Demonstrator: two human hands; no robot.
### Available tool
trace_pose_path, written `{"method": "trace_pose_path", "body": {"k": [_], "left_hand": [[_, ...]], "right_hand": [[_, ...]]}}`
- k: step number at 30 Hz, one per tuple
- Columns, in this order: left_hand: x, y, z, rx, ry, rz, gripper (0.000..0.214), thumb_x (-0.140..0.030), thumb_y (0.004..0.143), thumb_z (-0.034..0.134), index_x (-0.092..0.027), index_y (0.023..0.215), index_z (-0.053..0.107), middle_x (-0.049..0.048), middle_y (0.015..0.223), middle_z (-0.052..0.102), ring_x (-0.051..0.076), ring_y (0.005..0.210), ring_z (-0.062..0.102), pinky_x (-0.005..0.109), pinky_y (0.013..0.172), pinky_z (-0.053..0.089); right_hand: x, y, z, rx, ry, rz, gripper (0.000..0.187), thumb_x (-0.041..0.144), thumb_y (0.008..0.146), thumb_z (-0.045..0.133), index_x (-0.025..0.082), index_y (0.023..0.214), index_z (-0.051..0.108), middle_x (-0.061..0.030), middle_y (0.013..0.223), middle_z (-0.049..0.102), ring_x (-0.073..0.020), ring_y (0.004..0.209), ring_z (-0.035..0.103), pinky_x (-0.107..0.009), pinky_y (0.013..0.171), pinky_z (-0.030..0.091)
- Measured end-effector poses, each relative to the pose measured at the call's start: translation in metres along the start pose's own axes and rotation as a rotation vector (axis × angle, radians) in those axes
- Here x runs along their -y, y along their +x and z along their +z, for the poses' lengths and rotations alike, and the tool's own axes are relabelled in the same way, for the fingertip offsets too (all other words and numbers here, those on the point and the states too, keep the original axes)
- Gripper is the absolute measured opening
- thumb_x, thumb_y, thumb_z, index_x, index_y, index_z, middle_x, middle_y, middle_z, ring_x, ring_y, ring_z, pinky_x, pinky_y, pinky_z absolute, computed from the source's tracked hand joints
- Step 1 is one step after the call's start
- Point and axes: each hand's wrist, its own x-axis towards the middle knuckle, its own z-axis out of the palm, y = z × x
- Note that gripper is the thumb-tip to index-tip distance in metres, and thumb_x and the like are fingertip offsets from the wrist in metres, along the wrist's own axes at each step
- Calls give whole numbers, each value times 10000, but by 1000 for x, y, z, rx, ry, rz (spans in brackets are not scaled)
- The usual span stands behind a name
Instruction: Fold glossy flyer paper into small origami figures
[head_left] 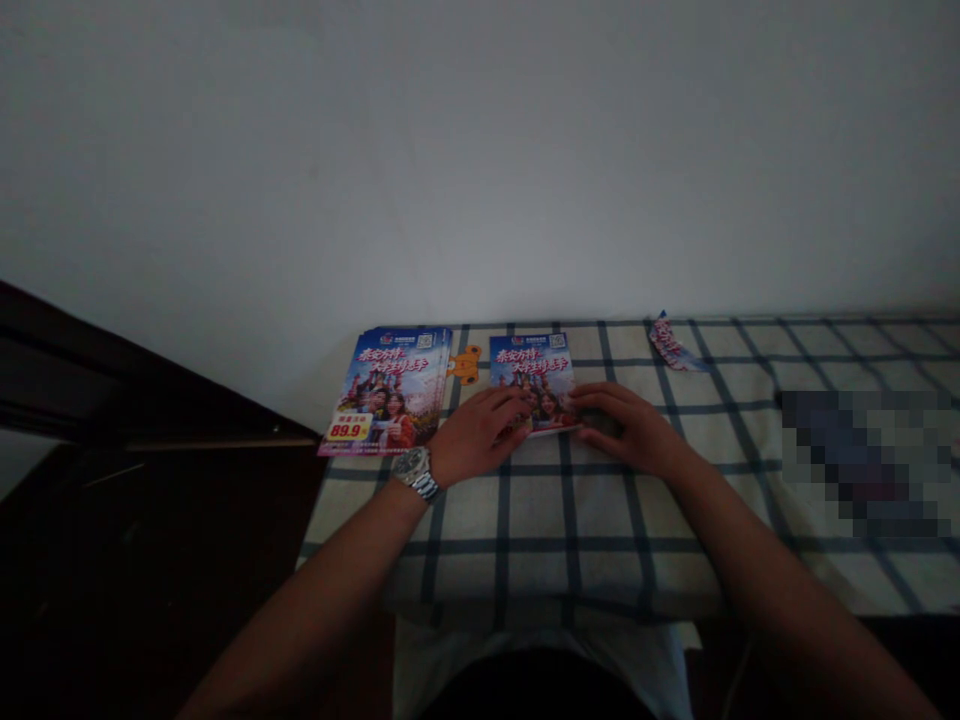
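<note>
A glossy travel flyer point(532, 368) with red headline text and a printed group of people lies on the checked tablecloth point(600, 520). My left hand point(478, 436), with a wristwatch point(414, 472) on its wrist, lies over the flyer's lower left part. My right hand point(625, 430) covers its lower right corner, fingers together. Both hands hide the flyer's lower edge. To the left sits a stack of matching flyers point(386, 390), its lower corner near my left wrist.
A small orange cut-out piece point(465, 364) lies between the stack and the flyer. A crumpled printed strip point(671, 345) sits by the wall at the far edge. A blurred patch point(862, 460) covers something at right. Dark furniture point(90, 400) stands left of the table.
</note>
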Motion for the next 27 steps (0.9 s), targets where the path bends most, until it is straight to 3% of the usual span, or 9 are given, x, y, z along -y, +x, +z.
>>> {"method": "trace_pose_path", "body": {"k": [8, 15, 22, 27], "left_hand": [[-3, 2, -3, -27, -35, -6, 227, -354, 1039, 509, -219, 1174, 631, 83, 1341, 647, 248, 1263, 600, 471, 1081, 512], [-6, 0, -10, -16, -40, -6, 398, -497, 941, 657, -252, 1254, 634, 75, 1363, 644, 266, 1243, 625, 457, 1031, 545], [-2, 0, -5, -27, -18, 13, 262, -350, 1043, 497, -242, 1217, 660, 51, 1249, 703, 202, 1109, 688, 360, 931, 574], [-3, -1, -5, -9, 19, -61, 288, -392, 1060, 453, -228, 1184, 654, 41, 1094, 734, 190, 896, 717, 317, 769, 560]], "right_hand": [[1, 2, 10, 39, -10, 2, 147, 318, 1011, 567, 279, 1112, 668, -85, 1206, 698, -242, 1089, 697, -438, 954, 592], [3, 0, 8, 18, -19, 54, 118, 306, 1020, 536, 274, 1080, 633, -67, 1069, 709, -224, 958, 706, -388, 846, 593], [10, 0, 7, -45, 10, 82, 117, 346, 1008, 560, 259, 1007, 638, -50, 956, 718, -207, 834, 703, -344, 741, 581], [14, 3, 6, -72, 62, 35, 97, 350, 994, 596, 261, 1015, 631, -64, 1023, 715, -228, 938, 704, -382, 838, 585]]}}
